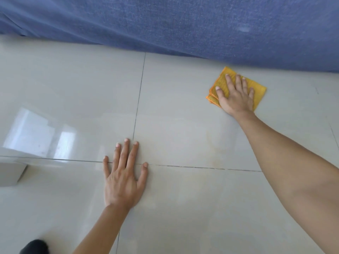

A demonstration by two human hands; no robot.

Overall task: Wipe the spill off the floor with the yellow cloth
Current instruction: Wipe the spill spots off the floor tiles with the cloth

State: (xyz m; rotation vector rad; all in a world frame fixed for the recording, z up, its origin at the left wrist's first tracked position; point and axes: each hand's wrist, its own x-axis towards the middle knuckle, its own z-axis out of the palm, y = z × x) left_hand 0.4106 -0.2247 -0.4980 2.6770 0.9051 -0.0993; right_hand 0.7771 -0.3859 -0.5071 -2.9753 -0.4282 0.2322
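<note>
Pale glossy floor (183, 99) tiles, dark grout lines crossing, blue fabric (183, 24) draped along the far edge. Your right hand (236, 96) lies flat, fingers spread, palm down on the cloth (256, 88); it presses rather than grips. The cloth is folded into a rough square, turned diamond-wise, one corner pointing at the fabric and just short of it.

Your left hand (124, 175) is flat and open too, holding nothing, planted on the grout crossing as a brace, well apart from the cloth.

Spill: hard to make out. A faint yellowish smear (216, 142) shows on the tile between the cloth and you, just inside the right forearm, running down toward the near grout line. I judge that's the residue, though it could be glare.

So the relation that counts: the cloth sits at the far right, the smear lies nearer you. The next stroke is likely a pull back toward your body, done by the right hand alone. The left is nearer the smear but has no cloth.

A white object (11, 171) at the left edge and a dark shape (34, 246) at bottom left are both clear of the wiping path.
</note>
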